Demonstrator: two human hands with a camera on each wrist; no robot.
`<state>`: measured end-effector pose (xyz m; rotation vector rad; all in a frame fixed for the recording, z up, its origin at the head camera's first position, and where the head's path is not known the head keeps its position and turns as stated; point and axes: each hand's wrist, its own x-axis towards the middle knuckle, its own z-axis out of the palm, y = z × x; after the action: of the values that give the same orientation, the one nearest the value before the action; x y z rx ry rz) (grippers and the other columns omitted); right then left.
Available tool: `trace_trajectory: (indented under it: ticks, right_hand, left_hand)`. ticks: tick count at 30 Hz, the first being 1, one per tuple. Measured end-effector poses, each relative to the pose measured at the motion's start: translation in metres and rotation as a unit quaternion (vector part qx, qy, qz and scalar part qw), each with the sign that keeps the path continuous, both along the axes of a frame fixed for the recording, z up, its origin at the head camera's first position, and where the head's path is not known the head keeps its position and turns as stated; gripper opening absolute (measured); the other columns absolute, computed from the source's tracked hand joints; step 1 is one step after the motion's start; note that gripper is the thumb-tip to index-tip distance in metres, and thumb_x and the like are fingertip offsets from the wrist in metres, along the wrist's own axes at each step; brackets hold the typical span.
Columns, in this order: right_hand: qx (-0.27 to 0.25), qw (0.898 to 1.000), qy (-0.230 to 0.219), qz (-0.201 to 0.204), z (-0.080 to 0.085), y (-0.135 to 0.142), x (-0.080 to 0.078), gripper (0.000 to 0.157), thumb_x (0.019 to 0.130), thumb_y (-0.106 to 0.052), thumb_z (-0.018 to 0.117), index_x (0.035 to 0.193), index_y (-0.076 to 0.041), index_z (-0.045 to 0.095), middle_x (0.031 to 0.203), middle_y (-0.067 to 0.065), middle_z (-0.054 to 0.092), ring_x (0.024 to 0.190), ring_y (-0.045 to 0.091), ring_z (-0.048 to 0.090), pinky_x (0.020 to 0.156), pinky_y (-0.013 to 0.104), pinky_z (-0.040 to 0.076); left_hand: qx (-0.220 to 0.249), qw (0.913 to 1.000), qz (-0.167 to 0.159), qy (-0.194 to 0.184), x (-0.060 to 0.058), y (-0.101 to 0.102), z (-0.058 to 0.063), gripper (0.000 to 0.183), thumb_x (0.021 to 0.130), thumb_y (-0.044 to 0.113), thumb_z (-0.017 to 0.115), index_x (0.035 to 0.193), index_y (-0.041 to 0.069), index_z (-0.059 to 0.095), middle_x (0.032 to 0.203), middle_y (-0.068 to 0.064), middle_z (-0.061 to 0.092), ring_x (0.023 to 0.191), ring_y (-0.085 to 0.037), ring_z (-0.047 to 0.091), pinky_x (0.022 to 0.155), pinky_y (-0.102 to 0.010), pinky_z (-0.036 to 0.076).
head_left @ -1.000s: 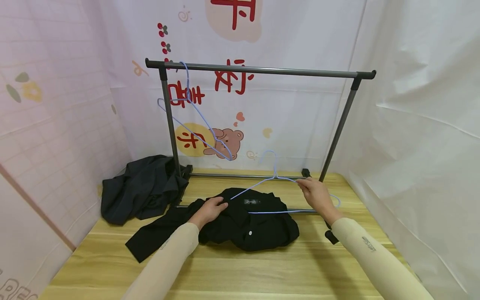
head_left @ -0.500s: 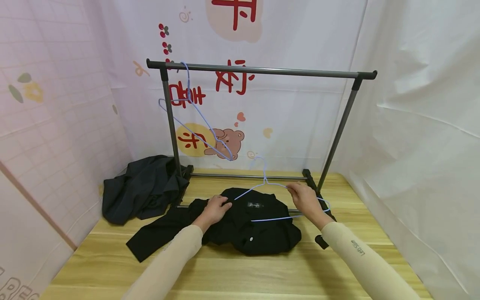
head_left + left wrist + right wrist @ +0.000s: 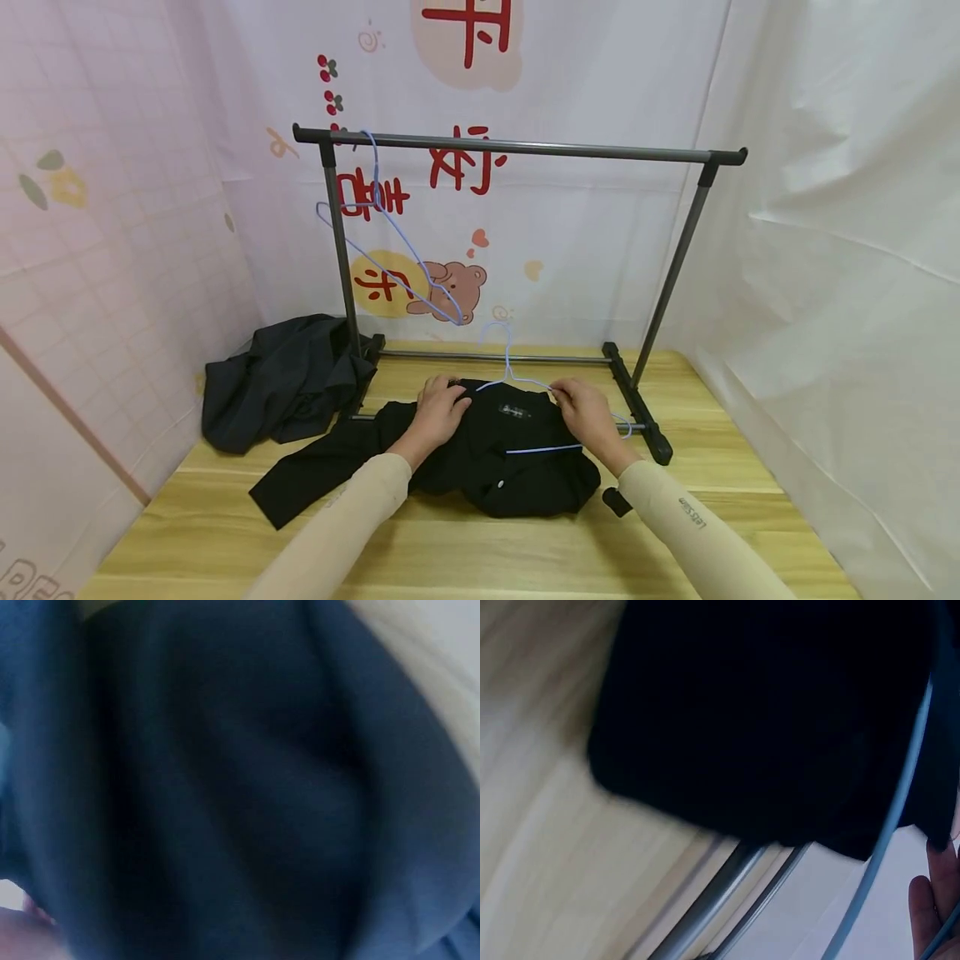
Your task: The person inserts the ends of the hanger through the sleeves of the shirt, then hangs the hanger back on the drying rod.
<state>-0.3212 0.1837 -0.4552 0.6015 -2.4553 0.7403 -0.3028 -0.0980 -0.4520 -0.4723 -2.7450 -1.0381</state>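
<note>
A black shirt [image 3: 487, 467] with a neck label and a white button lies on the wooden table, one sleeve stretched to the left. My left hand [image 3: 440, 412] grips its left shoulder near the neck opening; in the left wrist view, dark cloth [image 3: 247, 780] fills most of the picture. With its fingertips my right hand [image 3: 588, 417] pinches the shoulder wire of a light-blue hanger [image 3: 508, 367]. The hanger's left end is inside the shirt, hidden by cloth, while its hook stands up. The right wrist view shows the hanger wire [image 3: 889, 825] crossing the shirt's edge.
A dark rack [image 3: 525, 147] stands behind the shirt, its foot [image 3: 637, 408] to the right of my right hand. Another blue hanger [image 3: 405, 242] hangs at the rail's left. A dark garment heap [image 3: 281, 379] lies at the left. Printed white cloth walls surround the table.
My right hand has moved left and a little down, sliding the hanger further into the shirt. My left hand has shifted slightly right, still holding the shirt.
</note>
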Motion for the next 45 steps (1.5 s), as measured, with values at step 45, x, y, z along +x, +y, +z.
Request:
trace_trajectory:
  ticks: [45]
  right_hand:
    - [-0.072,0.982,-0.166,0.055,0.000,-0.063,0.019,0.030,0.095,-0.032,0.068,0.113,-0.010,0.074,0.108,0.007,0.072,0.102,0.029,0.067,0.087,0.047,0.052]
  left_hand:
    - [-0.024,0.9952,-0.095,-0.005,0.004,-0.006,0.015,0.028,0.100,0.027,0.061,0.120,0.010,0.070,0.120,-0.006,0.068,0.114,-0.027,0.062,0.098,-0.045,0.047]
